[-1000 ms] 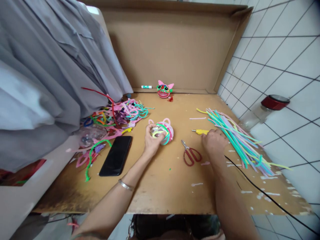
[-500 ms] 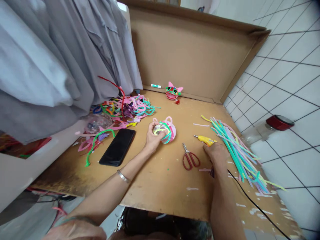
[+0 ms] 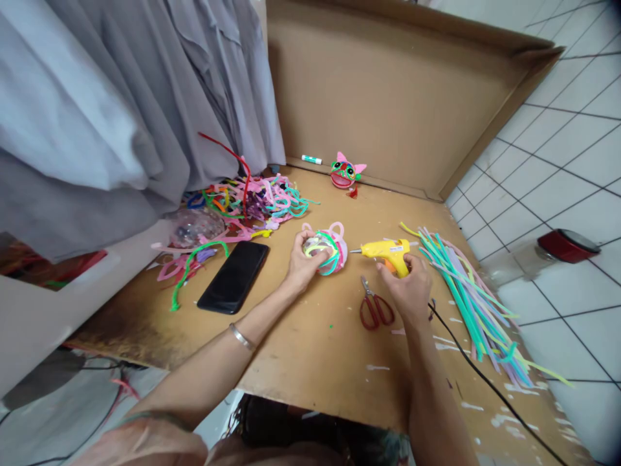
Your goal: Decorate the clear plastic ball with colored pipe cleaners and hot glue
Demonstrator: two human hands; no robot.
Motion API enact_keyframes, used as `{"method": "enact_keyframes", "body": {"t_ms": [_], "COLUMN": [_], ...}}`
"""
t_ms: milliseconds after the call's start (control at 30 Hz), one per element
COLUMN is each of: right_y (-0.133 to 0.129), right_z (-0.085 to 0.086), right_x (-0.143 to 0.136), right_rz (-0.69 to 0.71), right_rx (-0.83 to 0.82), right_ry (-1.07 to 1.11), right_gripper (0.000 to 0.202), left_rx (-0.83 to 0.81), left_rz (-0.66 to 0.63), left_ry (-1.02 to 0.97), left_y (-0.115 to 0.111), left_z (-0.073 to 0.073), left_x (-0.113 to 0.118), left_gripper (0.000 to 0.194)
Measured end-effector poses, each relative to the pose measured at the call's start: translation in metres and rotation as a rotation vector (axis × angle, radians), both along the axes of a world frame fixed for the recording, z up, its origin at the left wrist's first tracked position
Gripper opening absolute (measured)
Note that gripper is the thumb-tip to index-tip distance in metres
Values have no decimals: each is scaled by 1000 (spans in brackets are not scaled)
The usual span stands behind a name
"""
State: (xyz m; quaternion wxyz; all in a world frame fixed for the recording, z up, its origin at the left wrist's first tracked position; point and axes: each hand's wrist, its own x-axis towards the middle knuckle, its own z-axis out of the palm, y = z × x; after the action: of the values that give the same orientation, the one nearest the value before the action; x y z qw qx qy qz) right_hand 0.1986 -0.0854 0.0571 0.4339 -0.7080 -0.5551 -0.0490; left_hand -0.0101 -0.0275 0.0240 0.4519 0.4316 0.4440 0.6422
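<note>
My left hand [image 3: 305, 260] is closed around a round ball wrapped in pipe cleaners [image 3: 338, 254], in pink, green and yellow, with two pink loops on top. In my right hand [image 3: 407, 285] is a yellow hot glue gun [image 3: 385, 249], gripped by its handle. Its metal nozzle points left at the ball, a small gap apart from it. A clear glue stick pokes out of the gun's back end. Red-handled scissors [image 3: 373, 310] lie on the table just below the gun.
A black phone [image 3: 233, 277] lies left of my forearm. Behind it is a tangled heap of pipe cleaners [image 3: 262, 197]. Straight pipe cleaners [image 3: 460, 298] lie at right, near a black cord [image 3: 480, 362]. A finished pink-eared figure [image 3: 345, 171] and a glue tube [image 3: 311, 160] stand by the cardboard wall [image 3: 378, 97].
My right hand has raised the glue gun off the table and turned it upright, nozzle toward the ball. My left hand keeps its hold. The whole view has shifted slightly.
</note>
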Motion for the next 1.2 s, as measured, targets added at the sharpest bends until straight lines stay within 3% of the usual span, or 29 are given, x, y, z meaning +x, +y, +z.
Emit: {"method": "enact_keyframes", "body": {"t_ms": [267, 700, 1200], "right_y": [-9, -11, -11], "right_z": [-1, 0, 0], "right_x": [-21, -20, -15], "right_rz": [39, 81, 133], "right_rx": [86, 88, 213], "right_ry": [-96, -76, -178], "right_gripper": [33, 29, 20], "left_rx": [4, -11, -12], "left_rz": [-64, -129, -142], "left_ry": [72, 55, 66], "left_y": [-3, -1, -2], "left_z": [0, 2, 1], "left_x": [-1, -5, -5], "left_gripper": [47, 47, 47]}}
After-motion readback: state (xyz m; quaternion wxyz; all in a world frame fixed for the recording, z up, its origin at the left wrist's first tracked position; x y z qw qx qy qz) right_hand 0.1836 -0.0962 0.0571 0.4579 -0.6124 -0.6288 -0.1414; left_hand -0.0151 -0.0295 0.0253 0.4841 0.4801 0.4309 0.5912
